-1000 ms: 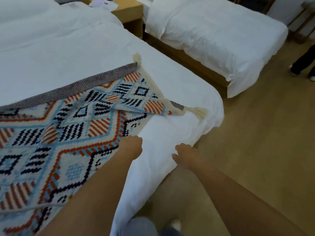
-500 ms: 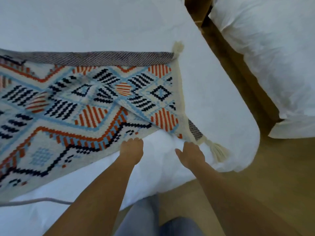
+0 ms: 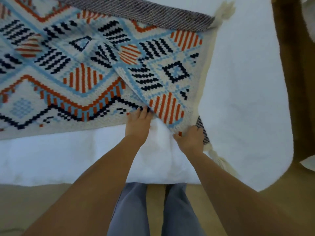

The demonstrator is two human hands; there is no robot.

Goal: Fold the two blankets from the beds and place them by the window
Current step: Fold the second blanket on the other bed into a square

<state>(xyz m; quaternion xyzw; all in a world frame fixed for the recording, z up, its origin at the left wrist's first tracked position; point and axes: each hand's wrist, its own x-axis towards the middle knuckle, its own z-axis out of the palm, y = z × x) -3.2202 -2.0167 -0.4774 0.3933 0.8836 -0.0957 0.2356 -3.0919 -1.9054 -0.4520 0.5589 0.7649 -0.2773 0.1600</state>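
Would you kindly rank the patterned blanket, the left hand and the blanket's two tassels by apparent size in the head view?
patterned blanket
left hand
near tassel and far tassel: look alike; distance makes ranking unsure

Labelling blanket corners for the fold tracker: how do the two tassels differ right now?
The far tassel lies short and fluffed on the bed top; the near tassel trails long toward the bed's near edge. The far tassel is away from the right hand; the near tassel is beside it. Both are cream, at blanket corners.

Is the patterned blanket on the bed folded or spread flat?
Mostly spread: the blanket lies flat on the bed, with one corner flap folded over it.
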